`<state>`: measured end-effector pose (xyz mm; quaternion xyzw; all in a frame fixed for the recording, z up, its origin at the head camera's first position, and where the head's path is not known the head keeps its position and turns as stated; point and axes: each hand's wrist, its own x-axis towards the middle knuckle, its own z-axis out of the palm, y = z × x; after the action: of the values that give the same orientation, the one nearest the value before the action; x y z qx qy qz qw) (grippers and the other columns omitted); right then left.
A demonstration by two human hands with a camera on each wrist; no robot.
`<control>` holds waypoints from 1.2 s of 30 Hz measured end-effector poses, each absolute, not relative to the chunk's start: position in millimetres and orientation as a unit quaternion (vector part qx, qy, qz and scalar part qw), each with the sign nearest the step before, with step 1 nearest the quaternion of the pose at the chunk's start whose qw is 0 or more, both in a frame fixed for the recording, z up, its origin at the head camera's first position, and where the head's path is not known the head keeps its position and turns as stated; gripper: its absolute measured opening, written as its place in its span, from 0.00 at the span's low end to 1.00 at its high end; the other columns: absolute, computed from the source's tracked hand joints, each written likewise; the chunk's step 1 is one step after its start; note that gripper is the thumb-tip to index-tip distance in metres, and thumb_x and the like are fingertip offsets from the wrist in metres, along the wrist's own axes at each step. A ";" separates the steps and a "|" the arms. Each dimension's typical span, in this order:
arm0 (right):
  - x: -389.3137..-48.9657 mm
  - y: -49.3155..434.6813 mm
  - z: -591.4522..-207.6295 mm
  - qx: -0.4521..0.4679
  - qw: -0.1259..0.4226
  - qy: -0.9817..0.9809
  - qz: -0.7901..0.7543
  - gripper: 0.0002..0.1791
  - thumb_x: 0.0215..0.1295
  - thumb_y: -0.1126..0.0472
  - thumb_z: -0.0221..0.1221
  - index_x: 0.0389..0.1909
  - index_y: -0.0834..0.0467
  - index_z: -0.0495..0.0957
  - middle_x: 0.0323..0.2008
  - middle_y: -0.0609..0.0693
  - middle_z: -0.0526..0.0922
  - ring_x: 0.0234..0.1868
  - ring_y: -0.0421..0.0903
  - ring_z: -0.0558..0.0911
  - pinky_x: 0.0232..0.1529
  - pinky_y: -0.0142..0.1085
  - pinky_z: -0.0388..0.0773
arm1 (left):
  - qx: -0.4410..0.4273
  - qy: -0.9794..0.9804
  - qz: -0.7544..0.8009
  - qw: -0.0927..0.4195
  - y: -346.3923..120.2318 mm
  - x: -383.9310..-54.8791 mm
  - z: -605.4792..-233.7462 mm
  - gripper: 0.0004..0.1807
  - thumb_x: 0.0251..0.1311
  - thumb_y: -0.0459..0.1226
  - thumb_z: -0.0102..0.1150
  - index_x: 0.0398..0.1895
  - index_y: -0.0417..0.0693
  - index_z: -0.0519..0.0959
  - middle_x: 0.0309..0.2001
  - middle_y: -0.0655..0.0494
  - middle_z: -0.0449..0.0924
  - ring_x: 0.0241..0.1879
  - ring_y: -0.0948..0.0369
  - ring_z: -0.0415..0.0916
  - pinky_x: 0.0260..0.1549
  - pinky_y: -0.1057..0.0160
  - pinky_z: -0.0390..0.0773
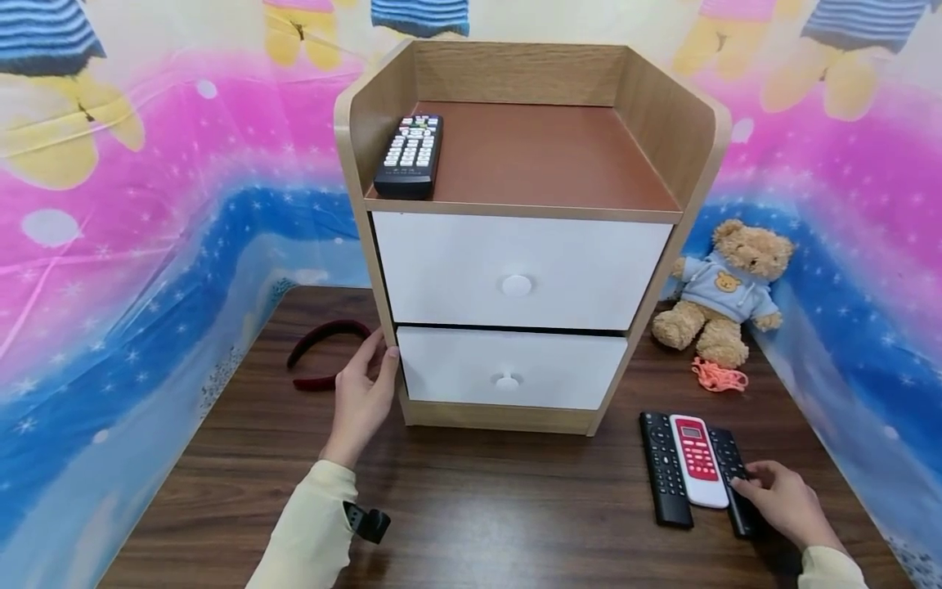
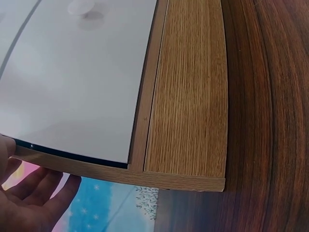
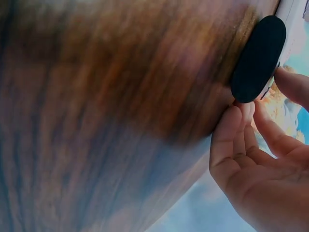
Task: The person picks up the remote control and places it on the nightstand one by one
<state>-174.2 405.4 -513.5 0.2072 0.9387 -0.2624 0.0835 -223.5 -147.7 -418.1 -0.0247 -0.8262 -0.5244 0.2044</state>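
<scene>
A small wooden cabinet with two white drawers stands on the table; both drawers look closed. My left hand holds its lower left edge, thumb at the front and fingers against the outer side; in the left wrist view the fingertips touch that side panel. At the right, my right hand grips a black remote control by its sides. In the right wrist view the remote's dark end sits between thumb and fingers. Beside it lie a white-and-red remote and another black remote.
Another black remote lies on the cabinet's brown top. A dark red headband-like loop is left of the cabinet. A teddy bear sits at the right, with a coral-coloured string bundle by its feet. Patterned cloth surrounds the table.
</scene>
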 end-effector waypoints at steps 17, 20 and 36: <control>-171.9 406.8 -507.9 0.227 0.083 0.918 -0.314 0.34 0.67 0.51 0.62 0.59 0.77 0.69 0.55 0.76 0.73 0.51 0.67 0.75 0.46 0.58 0.73 | -0.019 -0.830 -0.519 0.203 -148.2 -223.6 -420.3 0.27 0.75 0.43 0.50 0.72 0.43 0.67 0.59 0.41 0.78 0.53 0.50 0.79 0.45 0.48 0.80; -171.2 406.8 -508.2 0.223 0.076 0.919 -0.316 0.33 0.67 0.53 0.61 0.60 0.76 0.69 0.55 0.76 0.73 0.52 0.68 0.75 0.48 0.59 0.73 | -0.019 -0.830 -0.520 0.202 -147.7 -224.3 -419.9 0.27 0.75 0.44 0.50 0.72 0.43 0.67 0.59 0.41 0.78 0.54 0.50 0.78 0.46 0.48 0.80; -168.9 400.7 -492.8 0.199 -0.007 0.929 -0.310 0.28 0.66 0.59 0.63 0.59 0.74 0.71 0.49 0.74 0.78 0.46 0.66 0.80 0.36 0.50 0.78 | -0.022 -0.828 -0.523 0.200 -148.0 -223.2 -418.4 0.27 0.75 0.45 0.50 0.71 0.43 0.68 0.61 0.41 0.77 0.55 0.50 0.78 0.46 0.47 0.79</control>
<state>-168.9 400.7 -492.8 0.1994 0.9295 -0.3102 -0.0068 -223.2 -148.0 -418.4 -0.0218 -0.8281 -0.5231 0.2004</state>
